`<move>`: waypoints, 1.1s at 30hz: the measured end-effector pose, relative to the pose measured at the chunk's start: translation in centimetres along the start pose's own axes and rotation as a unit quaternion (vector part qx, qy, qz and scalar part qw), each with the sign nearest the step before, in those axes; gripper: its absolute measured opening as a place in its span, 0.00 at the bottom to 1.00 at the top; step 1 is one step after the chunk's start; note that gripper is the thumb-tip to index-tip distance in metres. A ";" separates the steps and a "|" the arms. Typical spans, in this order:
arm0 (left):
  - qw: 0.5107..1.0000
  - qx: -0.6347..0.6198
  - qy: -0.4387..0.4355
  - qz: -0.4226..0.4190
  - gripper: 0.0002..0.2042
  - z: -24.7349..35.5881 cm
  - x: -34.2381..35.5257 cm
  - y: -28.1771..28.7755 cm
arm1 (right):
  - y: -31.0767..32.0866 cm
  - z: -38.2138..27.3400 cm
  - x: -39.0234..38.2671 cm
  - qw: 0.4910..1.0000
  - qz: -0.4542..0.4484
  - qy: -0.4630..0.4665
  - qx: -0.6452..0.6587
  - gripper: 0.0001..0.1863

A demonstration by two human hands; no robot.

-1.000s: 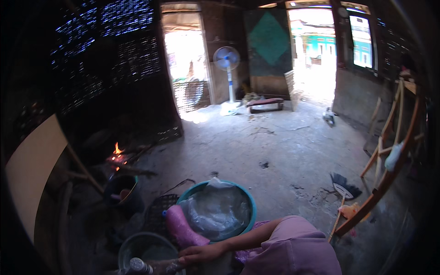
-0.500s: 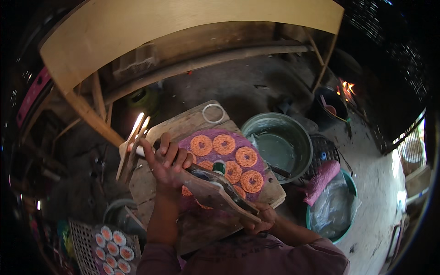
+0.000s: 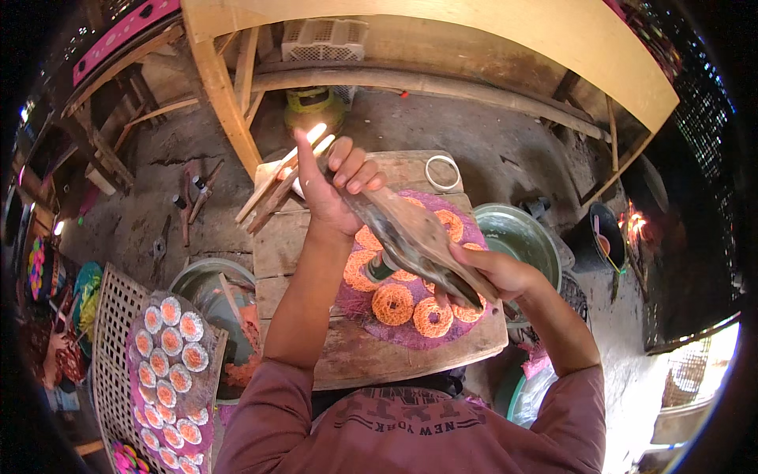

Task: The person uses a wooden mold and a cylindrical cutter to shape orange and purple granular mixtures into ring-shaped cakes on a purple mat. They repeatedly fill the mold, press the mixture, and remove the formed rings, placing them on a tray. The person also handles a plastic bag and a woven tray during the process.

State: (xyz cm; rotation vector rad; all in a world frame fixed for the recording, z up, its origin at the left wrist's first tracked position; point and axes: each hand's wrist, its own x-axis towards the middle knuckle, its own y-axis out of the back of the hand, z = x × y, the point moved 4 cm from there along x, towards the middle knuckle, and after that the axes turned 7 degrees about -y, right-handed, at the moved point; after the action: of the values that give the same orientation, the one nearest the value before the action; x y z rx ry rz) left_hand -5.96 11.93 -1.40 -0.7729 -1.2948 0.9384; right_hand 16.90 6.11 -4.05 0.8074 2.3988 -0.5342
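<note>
A long, flat wooden tool with a dark, wet-looking surface (image 3: 410, 237) lies diagonally in my grip above a low plank board (image 3: 276, 276). My left hand (image 3: 343, 186) is closed on its upper end, thumb raised, beside pale wooden slats (image 3: 264, 186). My right hand (image 3: 493, 272) grips its lower end. Beneath, a purple mesh sheet (image 3: 362, 304) carries several orange, stringy rings (image 3: 392, 304), with a dark green cylinder (image 3: 380, 268) among them, partly hidden by the tool. A white ring (image 3: 442, 172) rests at the board's back.
A basin (image 3: 509, 229) and a bucket with a fire (image 3: 632, 225) beside it are at right. At left are another basin (image 3: 197, 272) and a woven rack (image 3: 110, 332) of white-and-orange rounds (image 3: 170, 340). A wooden bench frame (image 3: 513, 39) spans the back.
My view has swung from the room and doorways down to the board. Both hands still hold the wooden tool, which now appears higher and further right in the picture than half a second ago.
</note>
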 end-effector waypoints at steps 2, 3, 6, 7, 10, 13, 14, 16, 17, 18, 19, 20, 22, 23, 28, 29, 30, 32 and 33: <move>0.992 0.026 -0.072 0.101 0.29 1.1 -1.1 4.5 | 0.6 -0.7 2.8 0.987 0.067 -0.069 -0.128 0.41; 0.989 0.025 -0.091 0.117 0.29 1.4 -1.7 6.4 | 0.8 -0.7 4.0 0.969 0.106 -0.112 -0.193 0.43; 0.984 -0.006 -0.130 0.123 0.28 2.2 -3.2 10.2 | 0.8 -1.1 6.6 0.938 0.157 -0.094 -0.295 0.45; 0.983 -0.023 -0.139 0.117 0.28 2.3 -3.6 11.0 | 0.7 -1.0 7.2 0.935 0.156 -0.077 -0.309 0.45; 0.981 -0.036 -0.148 0.121 0.29 2.8 -4.7 12.6 | 0.5 -0.3 8.0 0.924 0.172 -0.077 -0.334 0.46; 0.984 -0.035 -0.146 0.099 0.29 3.4 -5.0 13.1 | -0.1 -0.1 8.8 0.911 0.186 -0.060 -0.363 0.47; 0.985 -0.034 -0.143 0.090 0.29 3.6 -4.9 13.2 | -0.2 -0.1 8.9 0.910 0.197 -0.062 -0.359 0.47; 0.985 -0.041 -0.145 0.083 0.29 3.7 -4.6 13.2 | -0.5 -0.6 9.0 0.891 0.216 -0.034 -0.399 0.46; 0.984 -0.046 -0.149 0.090 0.29 3.7 -4.5 13.3 | -0.5 -0.8 8.9 0.883 0.227 -0.029 -0.409 0.46; 0.984 -0.043 -0.146 0.087 0.29 3.5 -4.5 13.3 | -0.4 -0.9 8.7 0.877 0.243 -0.035 -0.414 0.45; 0.984 -0.044 -0.146 0.097 0.29 3.2 -4.6 13.4 | -0.2 -0.8 8.5 0.882 0.241 -0.061 -0.401 0.45; 0.983 -0.043 -0.142 0.109 0.29 2.9 -4.8 13.4 | -0.2 -0.8 8.3 0.878 0.234 -0.062 -0.413 0.44; 0.980 -0.044 -0.148 0.123 0.29 2.5 -5.3 13.4 | -0.2 -0.2 7.9 0.880 0.236 -0.079 -0.404 0.44; 0.980 -0.039 -0.146 0.130 0.29 2.4 -5.7 13.3 | -0.4 0.1 7.9 0.880 0.234 -0.068 -0.407 0.43; 0.993 -0.006 -0.105 0.061 0.30 3.6 -5.2 11.1 | -1.5 1.9 8.8 0.889 0.248 0.018 -0.383 0.39; 0.994 -0.002 -0.100 0.047 0.30 4.0 -4.6 10.4 | -1.7 1.8 9.0 0.882 0.259 0.049 -0.390 0.39; 0.996 0.004 -0.091 0.024 0.30 4.3 -3.9 9.7 | -1.5 1.7 9.1 0.880 0.274 0.048 -0.384 0.38; 0.994 0.034 -0.089 0.049 0.30 4.6 -2.3 8.8 | -0.8 0.9 9.1 0.899 0.260 0.040 -0.350 0.38; 0.989 0.058 -0.096 0.096 0.31 4.5 -1.5 8.8 | -0.1 0.3 9.0 0.916 0.247 0.015 -0.315 0.38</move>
State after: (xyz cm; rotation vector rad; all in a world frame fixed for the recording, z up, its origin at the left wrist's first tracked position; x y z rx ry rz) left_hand -11.69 14.28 -9.24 -0.7396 -1.3349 1.2580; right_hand 10.86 9.72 -9.72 1.0506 2.0664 0.4358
